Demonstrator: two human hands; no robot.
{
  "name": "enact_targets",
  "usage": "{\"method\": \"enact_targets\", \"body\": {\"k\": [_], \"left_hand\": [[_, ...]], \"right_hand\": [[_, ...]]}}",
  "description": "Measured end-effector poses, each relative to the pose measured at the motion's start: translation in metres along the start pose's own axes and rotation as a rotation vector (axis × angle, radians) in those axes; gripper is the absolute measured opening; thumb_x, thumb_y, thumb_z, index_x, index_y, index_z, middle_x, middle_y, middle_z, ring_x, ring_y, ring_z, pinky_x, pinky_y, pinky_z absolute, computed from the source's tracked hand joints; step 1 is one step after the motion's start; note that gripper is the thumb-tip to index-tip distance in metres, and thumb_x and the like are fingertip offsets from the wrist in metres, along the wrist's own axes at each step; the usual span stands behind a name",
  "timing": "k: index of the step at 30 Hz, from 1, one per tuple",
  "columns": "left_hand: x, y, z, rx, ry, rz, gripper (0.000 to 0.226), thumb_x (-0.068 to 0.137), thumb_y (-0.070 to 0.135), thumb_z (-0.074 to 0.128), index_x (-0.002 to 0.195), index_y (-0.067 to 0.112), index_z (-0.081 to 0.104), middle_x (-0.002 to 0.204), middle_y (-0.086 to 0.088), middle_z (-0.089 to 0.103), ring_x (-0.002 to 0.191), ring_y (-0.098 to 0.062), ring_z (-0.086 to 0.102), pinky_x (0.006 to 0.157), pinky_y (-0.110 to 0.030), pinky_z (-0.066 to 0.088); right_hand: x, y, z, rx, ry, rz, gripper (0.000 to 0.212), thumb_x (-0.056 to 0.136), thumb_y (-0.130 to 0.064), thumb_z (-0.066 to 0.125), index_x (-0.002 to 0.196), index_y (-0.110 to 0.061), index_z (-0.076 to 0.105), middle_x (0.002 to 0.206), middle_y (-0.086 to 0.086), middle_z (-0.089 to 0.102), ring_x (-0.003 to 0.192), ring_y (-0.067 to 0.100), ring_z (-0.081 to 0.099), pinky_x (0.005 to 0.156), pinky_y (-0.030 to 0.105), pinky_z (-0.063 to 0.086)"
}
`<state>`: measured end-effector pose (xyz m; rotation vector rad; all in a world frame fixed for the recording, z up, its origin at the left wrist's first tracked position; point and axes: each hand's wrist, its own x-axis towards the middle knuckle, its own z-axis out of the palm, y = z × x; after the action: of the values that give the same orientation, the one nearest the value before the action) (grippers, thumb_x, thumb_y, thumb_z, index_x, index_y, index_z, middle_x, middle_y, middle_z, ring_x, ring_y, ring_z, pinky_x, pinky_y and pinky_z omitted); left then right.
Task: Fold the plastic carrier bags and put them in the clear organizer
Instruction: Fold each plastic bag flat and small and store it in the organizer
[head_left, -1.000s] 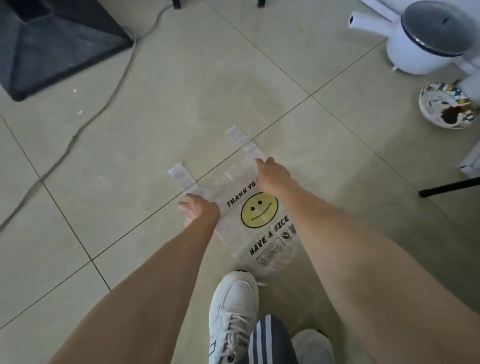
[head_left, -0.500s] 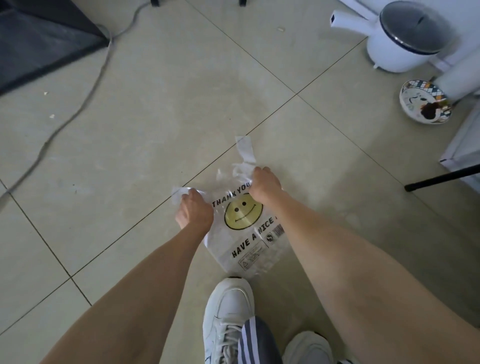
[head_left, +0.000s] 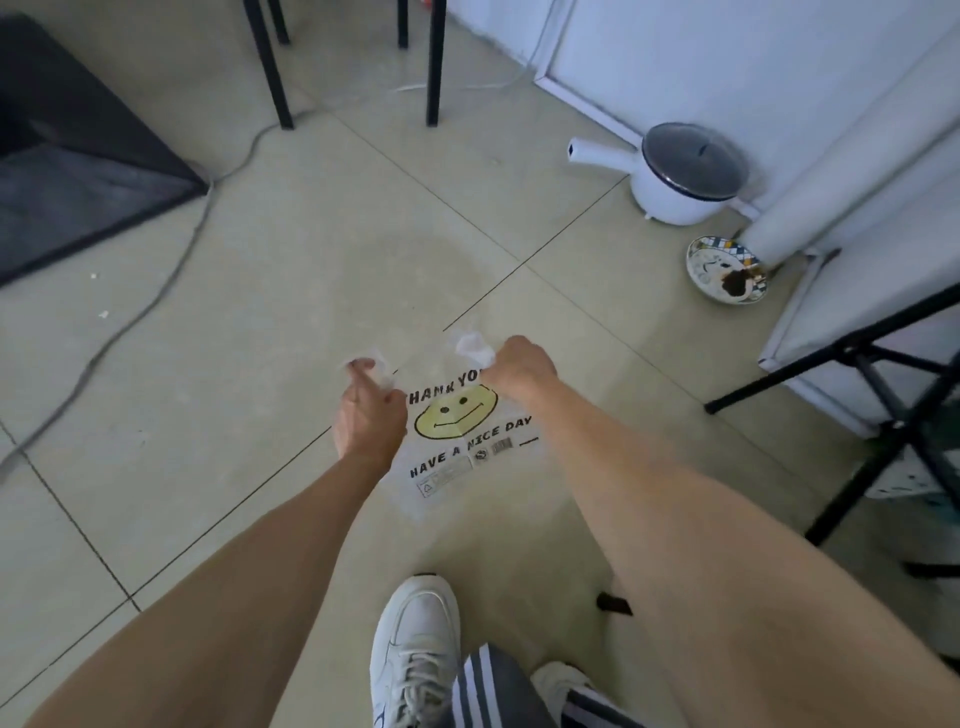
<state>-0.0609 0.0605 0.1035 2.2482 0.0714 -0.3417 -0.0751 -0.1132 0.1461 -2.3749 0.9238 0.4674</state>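
Observation:
A clear plastic carrier bag (head_left: 457, 441) with a yellow smiley face and black "THANK YOU / HAVE A NICE DAY" print hangs between my hands above the tiled floor. My left hand (head_left: 366, 415) grips the bag's left handle, crumpled in its fingers. My right hand (head_left: 519, 366) grips the bunched right handle. The bag's lower end trails toward my white shoe (head_left: 415, 649). No clear organizer shows in this view.
A white pot (head_left: 675, 176) with a dark lid and a patterned bowl (head_left: 724, 270) sit at the right by a white wall. Black chair legs (head_left: 275, 67) stand at the back, a black frame (head_left: 872, 395) at the right. A grey cable (head_left: 156, 296) crosses the floor on the left.
Both hands have gathered the handles, which lay flat on the floor, and lifted the bag's top. The view has tilted up, showing more of the room.

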Motion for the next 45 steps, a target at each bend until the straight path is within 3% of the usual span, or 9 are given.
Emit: {"method": "enact_targets", "body": {"k": [8, 11, 20, 25, 29, 34, 36, 42, 45], "left_hand": [[-0.050, 0.120, -0.059, -0.038, -0.028, 0.132, 0.024, 0.089, 0.018, 0.047, 0.081, 0.000, 0.061, 0.074, -0.013, 0.066, 0.052, -0.017, 0.065, 0.056, -0.034, 0.052], [-0.073, 0.164, -0.083, 0.022, -0.019, 0.221, 0.024, 0.086, 0.014, 0.041, 0.079, 0.001, 0.060, 0.067, -0.009, 0.066, 0.049, -0.013, 0.065, 0.048, -0.022, 0.040], [-0.165, 0.266, -0.137, -0.156, 0.042, 0.509, 0.021, 0.092, 0.021, 0.042, 0.099, 0.004, 0.052, 0.062, -0.004, 0.067, 0.069, -0.022, 0.068, 0.069, -0.037, 0.052], [-0.214, 0.305, -0.144, -0.179, 0.014, 0.655, 0.037, 0.083, 0.036, 0.044, 0.079, 0.004, 0.064, 0.077, -0.009, 0.071, 0.078, -0.030, 0.063, 0.072, -0.041, 0.052], [-0.254, 0.327, -0.144, -0.350, 0.009, 0.848, 0.025, 0.086, 0.007, 0.058, 0.107, 0.020, 0.057, 0.097, 0.002, 0.059, 0.084, -0.016, 0.053, 0.077, -0.029, 0.043], [-0.298, 0.338, -0.127, -0.374, -0.168, 1.043, 0.031, 0.085, -0.004, 0.052, 0.094, 0.023, 0.064, 0.092, 0.009, 0.061, 0.086, -0.005, 0.056, 0.075, -0.012, 0.041], [-0.314, 0.340, -0.113, -0.408, -0.236, 1.146, 0.035, 0.084, -0.006, 0.056, 0.090, 0.027, 0.065, 0.104, 0.010, 0.060, 0.102, 0.007, 0.053, 0.087, -0.002, 0.035], [-0.329, 0.334, -0.065, -0.300, -0.369, 1.312, 0.035, 0.086, 0.005, 0.062, 0.108, 0.032, 0.063, 0.128, 0.011, 0.051, 0.123, -0.004, 0.046, 0.106, -0.019, 0.035], [-0.334, 0.319, -0.038, -0.132, -0.458, 1.361, 0.050, 0.089, 0.003, 0.060, 0.117, 0.042, 0.048, 0.137, 0.012, 0.044, 0.125, -0.001, 0.041, 0.108, -0.018, 0.031]], "right_hand": [[-0.093, -0.001, -0.100, 0.221, 0.141, 0.045, 0.016, 0.089, -0.010, 0.056, 0.074, -0.009, 0.052, 0.084, 0.011, 0.069, 0.079, 0.028, 0.069, 0.066, 0.032, 0.055], [-0.131, -0.004, -0.136, 0.306, 0.205, 0.018, 0.004, 0.087, -0.011, 0.053, 0.085, -0.009, 0.056, 0.089, 0.011, 0.070, 0.077, 0.026, 0.066, 0.054, 0.024, 0.046], [-0.252, 0.011, -0.230, 0.415, 0.439, -0.128, 0.017, 0.084, -0.004, 0.054, 0.071, -0.012, 0.045, 0.076, 0.005, 0.051, 0.072, 0.023, 0.048, 0.058, 0.027, 0.036], [-0.301, 0.033, -0.266, 0.594, 0.734, -0.205, 0.025, 0.088, -0.008, 0.048, 0.065, -0.016, 0.041, 0.078, 0.007, 0.048, 0.065, 0.020, 0.043, 0.056, 0.027, 0.031], [-0.354, 0.058, -0.287, 0.618, 0.924, -0.287, 0.034, 0.086, -0.003, 0.050, 0.063, -0.027, 0.041, 0.081, -0.004, 0.040, 0.079, 0.014, 0.042, 0.059, 0.024, 0.035], [-0.392, 0.113, -0.296, 0.559, 1.113, -0.375, 0.018, 0.088, 0.002, 0.053, 0.090, -0.015, 0.059, 0.088, -0.012, 0.046, 0.090, 0.014, 0.049, 0.074, 0.022, 0.045], [-0.401, 0.139, -0.295, 0.569, 1.148, -0.386, 0.017, 0.088, -0.001, 0.059, 0.096, -0.016, 0.058, 0.094, -0.010, 0.047, 0.092, 0.008, 0.050, 0.081, 0.023, 0.047], [-0.416, 0.222, -0.271, 0.675, 1.128, -0.243, 0.030, 0.088, 0.002, 0.057, 0.108, -0.019, 0.063, 0.112, -0.002, 0.060, 0.096, 0.008, 0.059, 0.083, 0.021, 0.053], [-0.421, 0.257, -0.248, 0.695, 1.099, -0.143, 0.025, 0.093, 0.001, 0.050, 0.103, -0.017, 0.063, 0.095, -0.004, 0.061, 0.085, 0.007, 0.058, 0.067, 0.008, 0.043]]}}
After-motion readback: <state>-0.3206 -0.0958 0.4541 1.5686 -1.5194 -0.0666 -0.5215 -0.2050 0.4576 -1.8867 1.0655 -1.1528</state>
